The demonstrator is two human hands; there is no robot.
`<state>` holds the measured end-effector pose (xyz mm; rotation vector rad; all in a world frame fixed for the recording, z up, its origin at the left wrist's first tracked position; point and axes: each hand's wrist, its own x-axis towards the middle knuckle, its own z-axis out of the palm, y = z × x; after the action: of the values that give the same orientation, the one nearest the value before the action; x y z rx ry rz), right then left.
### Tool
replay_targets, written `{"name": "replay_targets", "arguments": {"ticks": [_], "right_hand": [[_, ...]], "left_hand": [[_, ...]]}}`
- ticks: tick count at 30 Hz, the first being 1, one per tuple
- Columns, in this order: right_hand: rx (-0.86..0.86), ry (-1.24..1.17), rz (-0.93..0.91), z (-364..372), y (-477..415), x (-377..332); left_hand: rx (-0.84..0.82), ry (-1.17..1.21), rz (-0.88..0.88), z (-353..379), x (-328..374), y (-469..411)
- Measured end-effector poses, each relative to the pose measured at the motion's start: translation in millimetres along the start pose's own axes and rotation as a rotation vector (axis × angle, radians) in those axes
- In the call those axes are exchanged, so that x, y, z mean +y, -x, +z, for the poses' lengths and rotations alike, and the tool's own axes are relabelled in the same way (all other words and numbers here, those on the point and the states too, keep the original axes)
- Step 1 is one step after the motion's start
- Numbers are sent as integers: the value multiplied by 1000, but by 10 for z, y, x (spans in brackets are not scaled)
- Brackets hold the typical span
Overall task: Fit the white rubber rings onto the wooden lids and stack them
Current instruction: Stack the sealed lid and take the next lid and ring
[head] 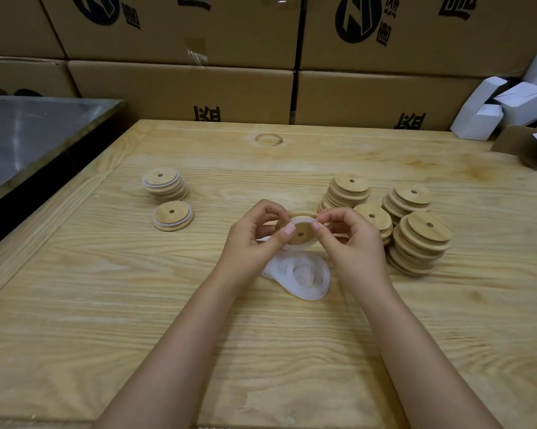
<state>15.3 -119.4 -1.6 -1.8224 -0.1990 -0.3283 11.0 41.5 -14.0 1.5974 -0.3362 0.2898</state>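
L hand (254, 239), R hand (350, 243) pinch 1 lid (301, 236); 4 bare stacks (423, 243) beside.

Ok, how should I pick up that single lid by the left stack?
Pinch the single lid across its wider bottom rim from above, left and right sides. It lies flat on the table, and the left stack crowds its far edge.

Left stacks (165, 185), rings (304, 277) seemingly between, right stacks (421, 239)

round wooden lid (301, 233) with centre hole held tilted, white rubber ring (302, 220) partly on its rim
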Motion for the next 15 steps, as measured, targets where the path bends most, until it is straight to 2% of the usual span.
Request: {"name": "replay_targets", "arguments": {"ticks": [15], "right_hand": [[-14, 29, 44, 1, 1, 18]], "left_hand": [[56, -129, -60, -21, -60, 4]]}}
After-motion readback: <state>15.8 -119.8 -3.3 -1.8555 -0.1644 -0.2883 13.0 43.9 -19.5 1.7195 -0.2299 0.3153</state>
